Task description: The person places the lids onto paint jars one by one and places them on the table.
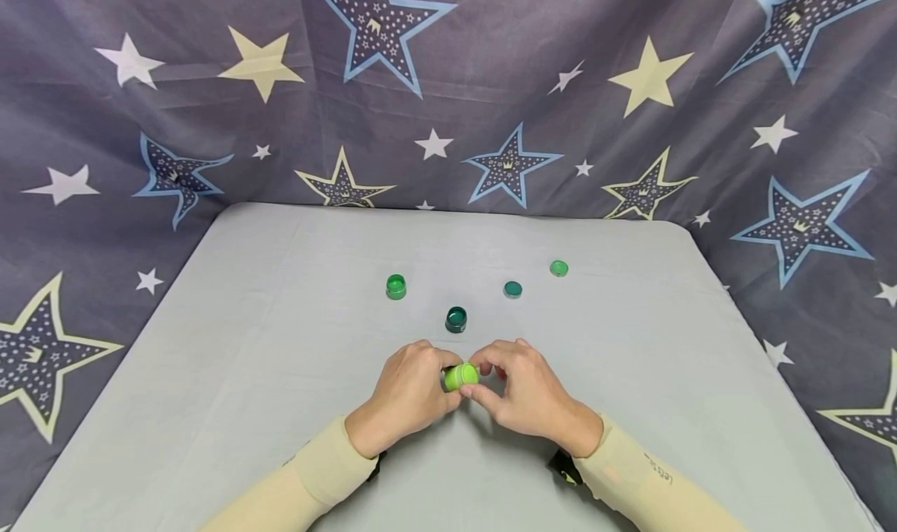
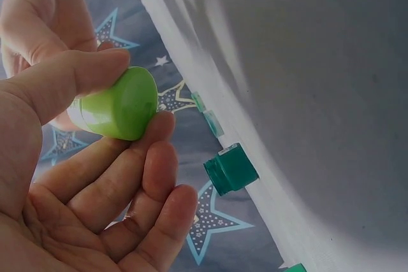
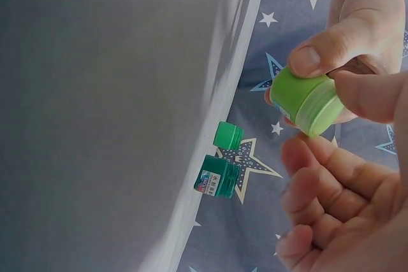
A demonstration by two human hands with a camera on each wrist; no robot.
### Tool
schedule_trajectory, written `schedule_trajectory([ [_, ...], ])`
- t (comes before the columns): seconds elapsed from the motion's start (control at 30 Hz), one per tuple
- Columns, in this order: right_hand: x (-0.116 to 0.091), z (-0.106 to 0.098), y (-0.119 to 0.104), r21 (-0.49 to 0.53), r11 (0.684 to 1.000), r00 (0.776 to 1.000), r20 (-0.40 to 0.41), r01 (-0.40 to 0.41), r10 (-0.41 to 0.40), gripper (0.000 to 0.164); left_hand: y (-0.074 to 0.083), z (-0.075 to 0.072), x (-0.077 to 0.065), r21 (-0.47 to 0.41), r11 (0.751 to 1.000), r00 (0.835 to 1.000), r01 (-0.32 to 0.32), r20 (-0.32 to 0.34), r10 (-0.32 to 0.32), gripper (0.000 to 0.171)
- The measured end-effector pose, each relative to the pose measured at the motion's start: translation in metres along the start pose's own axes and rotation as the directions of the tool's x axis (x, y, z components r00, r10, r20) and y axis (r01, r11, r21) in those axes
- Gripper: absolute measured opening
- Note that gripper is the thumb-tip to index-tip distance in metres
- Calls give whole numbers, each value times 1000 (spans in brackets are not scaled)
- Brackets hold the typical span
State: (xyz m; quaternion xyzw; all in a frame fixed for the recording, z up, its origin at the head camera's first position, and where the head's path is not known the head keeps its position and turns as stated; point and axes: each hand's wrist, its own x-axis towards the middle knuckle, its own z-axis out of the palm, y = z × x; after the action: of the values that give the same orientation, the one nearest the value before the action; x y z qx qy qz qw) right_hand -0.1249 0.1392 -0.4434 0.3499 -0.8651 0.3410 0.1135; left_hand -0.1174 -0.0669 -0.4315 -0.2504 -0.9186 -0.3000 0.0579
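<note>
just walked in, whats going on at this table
A person's left grip holds a small, round lime-green jar above the pale grey table, while the right grip pinches its lime-green lid, which appears to be on. Farther back, a dark teal jar and a bright green jar stand open, with a round teal lid and a round green lid lying to their right.
</note>
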Motion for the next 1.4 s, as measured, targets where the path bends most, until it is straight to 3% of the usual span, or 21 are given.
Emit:
schedule_trajectory([
  [0.93, 0, 3, 1, -35, 999, 1000, -3, -19, 19, 18, 1, 1, -1, 26, 1000, 1000, -6, -26, 7, 19],
  [1.4, 2, -4, -2, -35, 998, 999, -23, -44, 43, 29, -1, 0, 0, 28, 1000, 999, -1, -33, 1, 24],
])
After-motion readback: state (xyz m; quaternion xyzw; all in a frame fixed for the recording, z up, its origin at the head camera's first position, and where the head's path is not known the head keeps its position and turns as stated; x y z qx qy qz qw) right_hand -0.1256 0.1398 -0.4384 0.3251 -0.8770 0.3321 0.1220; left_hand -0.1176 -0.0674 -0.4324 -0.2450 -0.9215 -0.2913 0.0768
